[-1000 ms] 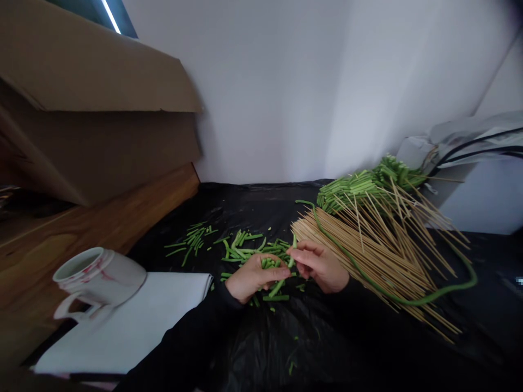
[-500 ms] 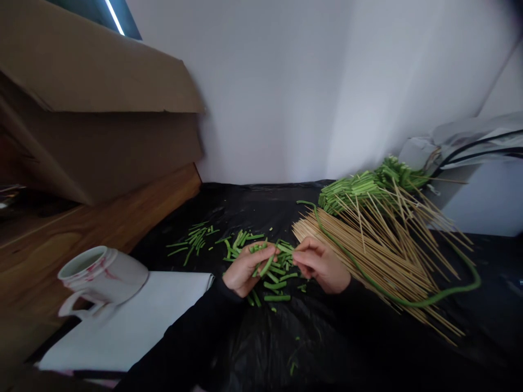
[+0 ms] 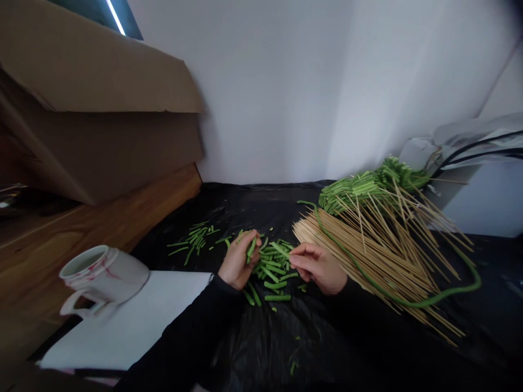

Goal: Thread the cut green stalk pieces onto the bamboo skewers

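Cut green bean pieces (image 3: 274, 276) lie in a loose pile on the black plastic sheet (image 3: 261, 207). At the pile's left side, my left hand (image 3: 239, 260) is curled round a few green bean pieces (image 3: 252, 247). My right hand (image 3: 318, 267), to the right of the pile, pinches one green bean piece (image 3: 280, 250) between thumb and fingers; it points up and left. Thinner bean pieces (image 3: 198, 238) are scattered further left. Beside my right hand lie many wooden skewers (image 3: 368, 256), with one long green bean (image 3: 433, 299) curving across them.
Bundled green bean pieces on skewers (image 3: 359, 188) are heaped at the back right, near a white box (image 3: 482, 196). At the left are a white mug (image 3: 108, 275), a white pad (image 3: 143, 321) and a large cardboard box (image 3: 134, 147).
My left hand has moved slightly left, away from my right hand, and its fingers have curled more. The piece at my right fingertips shows more clearly.
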`<state>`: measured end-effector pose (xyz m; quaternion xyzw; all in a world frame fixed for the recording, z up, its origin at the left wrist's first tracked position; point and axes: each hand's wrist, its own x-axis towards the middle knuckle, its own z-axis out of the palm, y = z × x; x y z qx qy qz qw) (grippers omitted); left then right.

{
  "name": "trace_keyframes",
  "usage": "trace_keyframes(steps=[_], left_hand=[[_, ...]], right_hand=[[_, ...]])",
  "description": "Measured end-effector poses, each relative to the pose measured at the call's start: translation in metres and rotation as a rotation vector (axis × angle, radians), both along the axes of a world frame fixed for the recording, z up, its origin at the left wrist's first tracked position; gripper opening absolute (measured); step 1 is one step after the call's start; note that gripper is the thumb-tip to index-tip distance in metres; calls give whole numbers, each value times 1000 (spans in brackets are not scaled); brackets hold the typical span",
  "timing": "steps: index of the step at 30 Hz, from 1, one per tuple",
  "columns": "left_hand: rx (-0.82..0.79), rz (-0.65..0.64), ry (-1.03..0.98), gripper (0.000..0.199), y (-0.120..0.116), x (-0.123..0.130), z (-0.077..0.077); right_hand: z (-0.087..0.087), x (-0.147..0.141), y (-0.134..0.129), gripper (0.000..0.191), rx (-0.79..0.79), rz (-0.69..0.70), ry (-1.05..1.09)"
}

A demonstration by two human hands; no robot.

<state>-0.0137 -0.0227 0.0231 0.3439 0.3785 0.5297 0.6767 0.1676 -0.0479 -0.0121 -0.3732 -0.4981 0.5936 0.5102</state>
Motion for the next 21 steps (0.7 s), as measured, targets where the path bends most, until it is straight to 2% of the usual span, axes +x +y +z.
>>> trace_keyframes(steps=[3,6,13,16,21], left_hand=[[-35,-14,-142,18,7,-8,0],[-107,-138,-164,17,6,-8,-1],[-84,-431,136,26,-8,0,-4],[-58,-539,204,27,-11,0,-4],[-28,-555,265,26,-10,-1,-4]], right_hand=[[-1,1,1,26,-30,-20,21],[-1,2,2,28,-44,-24,25],[5,2,-3,24,44,0,-100],[10,1,-7,22,60,-17,-164],[11,-1,-9,21,139,-65,-263]])
